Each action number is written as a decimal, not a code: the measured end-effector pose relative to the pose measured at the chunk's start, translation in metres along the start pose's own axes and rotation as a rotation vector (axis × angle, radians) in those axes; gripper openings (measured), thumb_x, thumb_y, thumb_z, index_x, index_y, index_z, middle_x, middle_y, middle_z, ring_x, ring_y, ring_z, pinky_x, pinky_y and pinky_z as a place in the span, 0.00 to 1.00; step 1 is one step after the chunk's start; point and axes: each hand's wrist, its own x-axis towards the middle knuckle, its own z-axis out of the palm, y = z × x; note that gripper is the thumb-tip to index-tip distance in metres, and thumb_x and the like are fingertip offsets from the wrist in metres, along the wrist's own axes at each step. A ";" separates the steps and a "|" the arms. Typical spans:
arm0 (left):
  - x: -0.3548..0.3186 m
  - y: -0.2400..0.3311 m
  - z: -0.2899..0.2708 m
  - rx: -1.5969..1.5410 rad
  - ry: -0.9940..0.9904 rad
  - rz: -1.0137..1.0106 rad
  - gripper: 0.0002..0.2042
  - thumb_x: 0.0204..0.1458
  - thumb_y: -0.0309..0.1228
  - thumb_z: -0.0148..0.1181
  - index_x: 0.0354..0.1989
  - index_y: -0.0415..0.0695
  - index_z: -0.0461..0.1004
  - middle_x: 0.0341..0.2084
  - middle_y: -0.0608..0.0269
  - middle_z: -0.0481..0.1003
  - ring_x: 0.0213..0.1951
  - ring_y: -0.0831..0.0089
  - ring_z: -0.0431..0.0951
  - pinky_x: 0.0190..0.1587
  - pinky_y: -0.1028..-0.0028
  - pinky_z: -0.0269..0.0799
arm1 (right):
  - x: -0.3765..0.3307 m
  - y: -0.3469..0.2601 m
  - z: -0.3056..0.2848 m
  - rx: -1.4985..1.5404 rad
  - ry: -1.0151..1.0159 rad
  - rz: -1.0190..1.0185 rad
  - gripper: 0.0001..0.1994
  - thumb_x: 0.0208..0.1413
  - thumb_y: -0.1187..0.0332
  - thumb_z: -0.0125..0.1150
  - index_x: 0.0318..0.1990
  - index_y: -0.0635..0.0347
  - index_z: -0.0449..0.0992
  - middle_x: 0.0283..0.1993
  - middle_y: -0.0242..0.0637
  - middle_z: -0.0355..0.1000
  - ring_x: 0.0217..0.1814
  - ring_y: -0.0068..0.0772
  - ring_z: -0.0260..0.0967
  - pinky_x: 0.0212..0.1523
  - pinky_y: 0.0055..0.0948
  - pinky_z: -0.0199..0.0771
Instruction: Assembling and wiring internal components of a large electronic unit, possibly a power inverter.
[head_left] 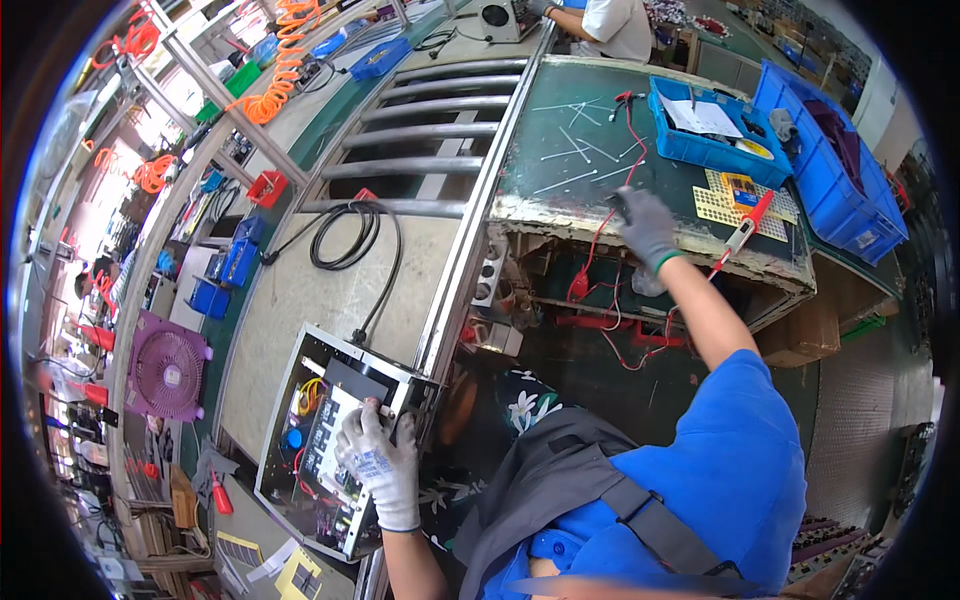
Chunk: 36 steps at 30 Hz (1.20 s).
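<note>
Head view: left hand [380,462] grips open metal chassis [335,440] edge.

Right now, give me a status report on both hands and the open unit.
Left hand gloved, gripping edge of open electronics chassis. Right hand gloved, reaching onto green bench, small dark item in grip. Black cable coiled behind chassis; red wires hang below bench edge.

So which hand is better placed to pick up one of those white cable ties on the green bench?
The right hand. It already reaches onto the green bench, near the white cable ties. The left hand rests far away on the open metal chassis.
</note>
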 end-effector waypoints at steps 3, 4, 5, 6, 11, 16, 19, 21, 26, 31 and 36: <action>-0.004 -0.008 0.008 0.035 0.065 0.027 0.31 0.39 0.37 0.77 0.55 0.46 0.74 0.45 0.52 0.74 0.50 0.51 0.73 0.53 0.52 0.66 | 0.012 0.043 0.003 -0.296 -0.074 0.097 0.32 0.49 0.60 0.67 0.64 0.50 0.65 0.52 0.43 0.71 0.59 0.49 0.69 0.57 0.50 0.70; -0.006 -0.010 0.009 0.113 0.063 0.046 0.32 0.37 0.35 0.77 0.55 0.48 0.75 0.46 0.53 0.74 0.49 0.52 0.73 0.53 0.54 0.66 | 0.011 0.034 0.004 -0.269 0.080 0.018 0.33 0.49 0.60 0.67 0.64 0.52 0.65 0.57 0.43 0.70 0.63 0.50 0.66 0.61 0.50 0.67; -0.008 -0.013 0.011 0.141 0.079 0.097 0.30 0.37 0.32 0.75 0.55 0.49 0.74 0.46 0.55 0.74 0.48 0.53 0.74 0.51 0.54 0.68 | 0.008 0.017 0.002 -0.229 0.218 -0.024 0.34 0.49 0.60 0.67 0.65 0.53 0.66 0.61 0.44 0.68 0.67 0.50 0.63 0.65 0.50 0.64; -0.006 -0.018 0.011 0.122 0.073 0.150 0.29 0.39 0.30 0.73 0.55 0.50 0.74 0.44 0.55 0.75 0.46 0.52 0.75 0.49 0.55 0.69 | 0.008 -0.008 0.002 -0.032 0.232 -0.158 0.33 0.49 0.60 0.67 0.65 0.54 0.66 0.63 0.44 0.68 0.67 0.51 0.63 0.66 0.50 0.63; 0.008 -0.029 -0.011 -0.137 -0.236 0.264 0.17 0.48 0.25 0.63 0.48 0.46 0.74 0.31 0.51 0.77 0.38 0.49 0.78 0.39 0.55 0.73 | -0.063 -0.181 -0.017 0.676 -0.098 -0.649 0.29 0.47 0.66 0.67 0.60 0.57 0.70 0.61 0.46 0.68 0.67 0.52 0.62 0.70 0.46 0.60; 0.002 -0.046 -0.117 0.082 -0.353 0.529 0.15 0.45 0.30 0.69 0.42 0.50 0.76 0.29 0.56 0.77 0.36 0.58 0.80 0.35 0.57 0.70 | -0.140 -0.251 -0.037 0.749 -0.285 -0.828 0.37 0.47 0.64 0.67 0.68 0.59 0.63 0.68 0.46 0.62 0.72 0.52 0.57 0.74 0.51 0.53; 0.003 -0.069 -0.162 0.243 -0.398 0.398 0.17 0.45 0.29 0.69 0.45 0.51 0.77 0.27 0.60 0.78 0.35 0.61 0.80 0.36 0.59 0.68 | -0.164 -0.281 -0.033 0.665 -0.269 -0.930 0.38 0.46 0.63 0.67 0.67 0.59 0.64 0.66 0.48 0.63 0.71 0.53 0.57 0.74 0.52 0.52; 0.017 -0.079 -0.160 0.112 -0.078 0.457 0.21 0.39 0.26 0.73 0.45 0.45 0.78 0.30 0.59 0.81 0.34 0.57 0.81 0.38 0.60 0.68 | -0.179 -0.311 -0.034 0.638 -0.288 -0.992 0.30 0.43 0.63 0.67 0.57 0.61 0.71 0.54 0.48 0.68 0.61 0.51 0.63 0.65 0.48 0.61; 0.070 -0.088 -0.101 0.142 -0.115 0.268 0.10 0.53 0.35 0.61 0.42 0.49 0.80 0.37 0.58 0.81 0.41 0.57 0.81 0.50 0.57 0.70 | -0.210 -0.353 -0.047 0.407 -1.058 -0.902 0.23 0.51 0.50 0.63 0.51 0.51 0.77 0.41 0.46 0.78 0.46 0.51 0.79 0.47 0.48 0.76; 0.054 -0.135 -0.107 -0.095 -0.101 0.215 0.28 0.51 0.45 0.66 0.60 0.45 0.75 0.55 0.46 0.76 0.57 0.51 0.75 0.63 0.59 0.64 | -0.240 -0.349 -0.053 0.451 -0.701 -0.753 0.18 0.51 0.53 0.63 0.45 0.53 0.76 0.37 0.42 0.79 0.40 0.49 0.80 0.40 0.50 0.77; 0.024 -0.161 -0.107 -0.167 0.063 0.337 0.23 0.59 0.46 0.58 0.58 0.47 0.76 0.55 0.51 0.75 0.61 0.51 0.70 0.64 0.54 0.61 | -0.220 -0.374 -0.029 0.438 -1.321 -0.694 0.12 0.52 0.59 0.67 0.40 0.53 0.77 0.24 0.34 0.74 0.26 0.38 0.76 0.29 0.41 0.75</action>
